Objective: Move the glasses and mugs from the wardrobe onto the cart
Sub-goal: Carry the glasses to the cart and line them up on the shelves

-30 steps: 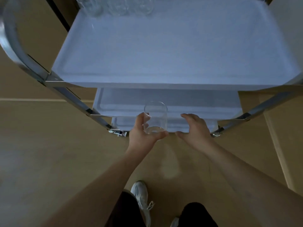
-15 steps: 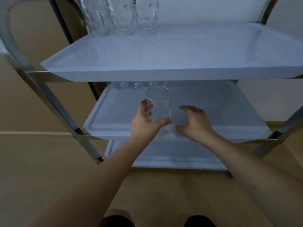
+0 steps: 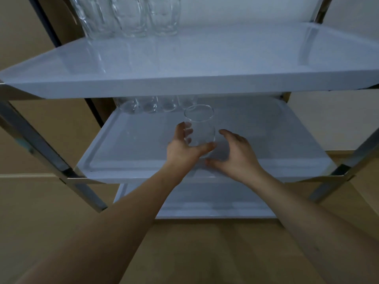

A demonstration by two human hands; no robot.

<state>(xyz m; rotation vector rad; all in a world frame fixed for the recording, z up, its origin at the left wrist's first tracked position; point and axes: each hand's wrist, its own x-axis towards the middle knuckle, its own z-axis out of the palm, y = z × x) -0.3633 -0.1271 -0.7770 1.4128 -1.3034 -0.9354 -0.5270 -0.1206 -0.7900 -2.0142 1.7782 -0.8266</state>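
My left hand grips a clear tumbler glass upright over the middle shelf of the white cart. Thumb and fingers curl round its lower half. Just to its right, my right hand hovers with relaxed fingers, holding nothing and close to the glass. Several small glasses stand in a row at the back left of the middle shelf. Three clear mugs stand at the back left of the top shelf.
The cart has chrome legs on both sides and a bottom shelf below. A wooden floor lies under it. Beige wardrobe panels stand behind on the left. The right parts of the top and middle shelves are bare.
The view dropped lower, so the middle shelf now shows from the front. Both hands moved forward over that shelf, the left one carrying the glass.
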